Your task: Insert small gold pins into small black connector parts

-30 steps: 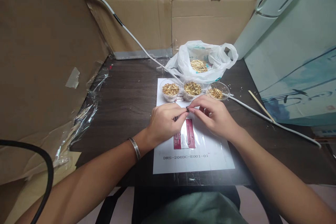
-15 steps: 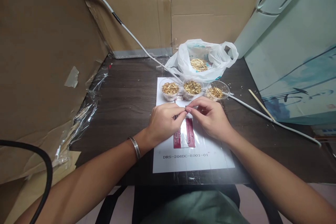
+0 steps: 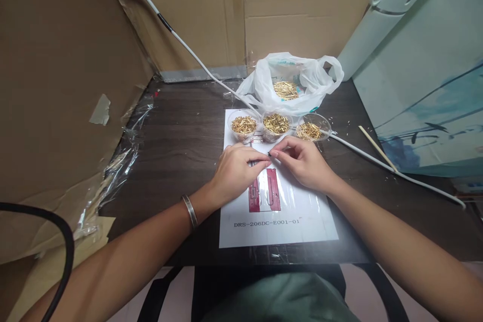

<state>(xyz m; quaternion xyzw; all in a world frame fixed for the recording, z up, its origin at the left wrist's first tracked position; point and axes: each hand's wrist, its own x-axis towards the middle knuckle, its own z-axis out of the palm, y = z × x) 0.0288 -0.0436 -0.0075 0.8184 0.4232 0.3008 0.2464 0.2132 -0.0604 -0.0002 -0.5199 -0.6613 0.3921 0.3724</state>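
Observation:
Above a printed white sheet (image 3: 317, 221) my two hands meet, fingertips nearly touching. My left hand (image 3: 237, 168) pinches thumb against forefinger; whatever lies between them is too small to make out. A tiny dark piece (image 3: 269, 154) sits at the fingertips of my right hand (image 3: 304, 161), which is closed in a pinch. Just beyond my hands stand three clear plastic cups: a left cup (image 3: 243, 137) and a middle cup (image 3: 277, 136) full of small gold-coloured metal pins, and a right cup (image 3: 320, 122) with fewer. The sheet carries a red and white picture (image 3: 274, 188), partly behind my left hand.
A white plastic bag (image 3: 260, 78) with longer gold pins lies behind the cups. A white cable (image 3: 196, 58) crosses the table (image 3: 181, 126). On the right are a thin wooden stick (image 3: 377, 148) and scattered slivers. Cardboard walls (image 3: 204, 30) and a white flask (image 3: 377, 30) stand at the back.
My fingertips have parted slightly, and the dark piece now shows at my right fingertips. The view has shifted a little; cups, bag and sheet stay in place.

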